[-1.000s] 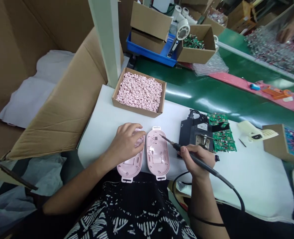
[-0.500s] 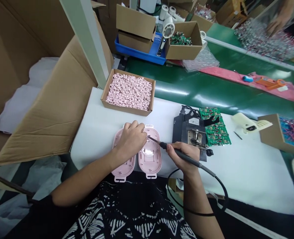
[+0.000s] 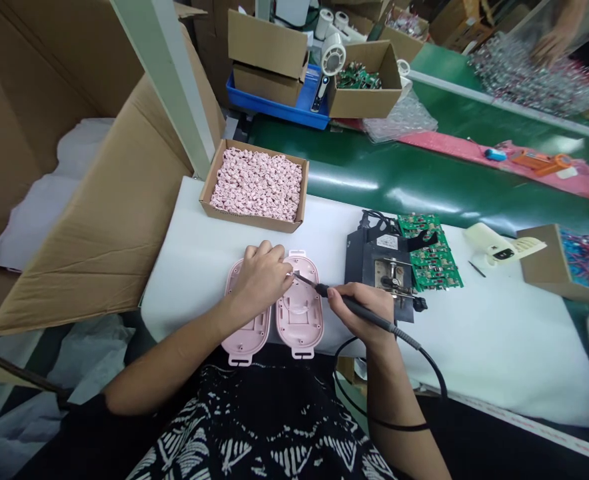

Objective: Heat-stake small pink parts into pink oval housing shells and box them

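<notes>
My right hand (image 3: 359,313) grips a black soldering iron (image 3: 354,310), its thin tip reaching the upper edge of a pink plastic housing (image 3: 299,313). Just left of that tip, my left hand (image 3: 257,283) lies curled over a second pink plastic housing (image 3: 242,340), hiding most of it. Its fingertips nearly meet the iron's tip, and whatever lies under them is hidden. Both housings lie side by side on a white padded bench top (image 3: 489,347).
A cardboard tray of small pink parts (image 3: 254,187) stands beyond the housings. To the right are a black iron stand (image 3: 379,267) and green circuit boards (image 3: 427,250). A large cardboard box (image 3: 99,200) rises on the left. Beyond lies a green conveyor belt (image 3: 374,180), where a co-worker's hand (image 3: 549,48) works over bagged parts.
The iron's tip has moved left, from above the right housing to its upper edge beside my left fingers. My left hand has shifted slightly up the left housing.
</notes>
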A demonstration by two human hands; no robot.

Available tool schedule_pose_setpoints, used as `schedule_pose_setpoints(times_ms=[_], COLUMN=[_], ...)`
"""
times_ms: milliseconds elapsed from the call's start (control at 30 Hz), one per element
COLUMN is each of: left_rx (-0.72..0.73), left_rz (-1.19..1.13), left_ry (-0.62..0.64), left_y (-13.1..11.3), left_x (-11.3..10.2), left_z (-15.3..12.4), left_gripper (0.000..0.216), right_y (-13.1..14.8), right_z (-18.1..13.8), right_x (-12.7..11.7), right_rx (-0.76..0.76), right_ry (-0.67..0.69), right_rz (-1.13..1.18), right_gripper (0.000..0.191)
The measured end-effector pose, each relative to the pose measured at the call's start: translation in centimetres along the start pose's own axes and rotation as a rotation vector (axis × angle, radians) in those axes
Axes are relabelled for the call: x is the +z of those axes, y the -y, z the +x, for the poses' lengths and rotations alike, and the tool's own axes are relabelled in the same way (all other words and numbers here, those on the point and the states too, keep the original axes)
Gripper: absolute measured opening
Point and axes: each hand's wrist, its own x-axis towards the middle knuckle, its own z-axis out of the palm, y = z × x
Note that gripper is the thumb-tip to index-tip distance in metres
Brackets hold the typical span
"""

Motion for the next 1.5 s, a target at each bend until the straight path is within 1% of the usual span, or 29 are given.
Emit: schedule_pose_setpoints(times_ms=[433,600,767,967,1167,1300,1500], left_rx=[0.004,0.000,-0.005,-0.004,-0.012,-0.017,-0.021], left_rz=[-0.022,-0.045,-0.054,-0.075,-0.102,-0.106,-0.106], left_ry=[0.017,0.032,0.047,0.064,0.075,0.077,0.082], left_y=[0.23,0.46,0.63,0.61,0.72,0.84,0.88], left_x=[-0.12,-0.24,-0.20,-0.24,-0.27,-0.17,-0.09], left_z=[0.10,0.15,0.19,0.24,0.34,0.35,0.35], left_gripper=[0.018,0.017,0.015,0.016,0.014,0.011,0.010], right_y=[-0.10,-0.21,-0.23,-0.05,-0.45,-0.57,-0.25], right_z=[0.06,-0.09,-0.04,0.26,0.01,0.00,0.29], right_x=[0.08,0.08,0.12,0.23,0.05,0.03,-0.02], right_rx=[0.001,0.029,0.035,0.055,0.056,0.052,0.042], right_ry=[0.017,0.033,0.024,0.014,-0.009,0.028,0.035], right_rz=[0.016,0.007,-0.011,0.007,0.018,0.013,0.004], right_gripper=[0.017,0.019,0.020,0.017,0.019,0.019,0.021])
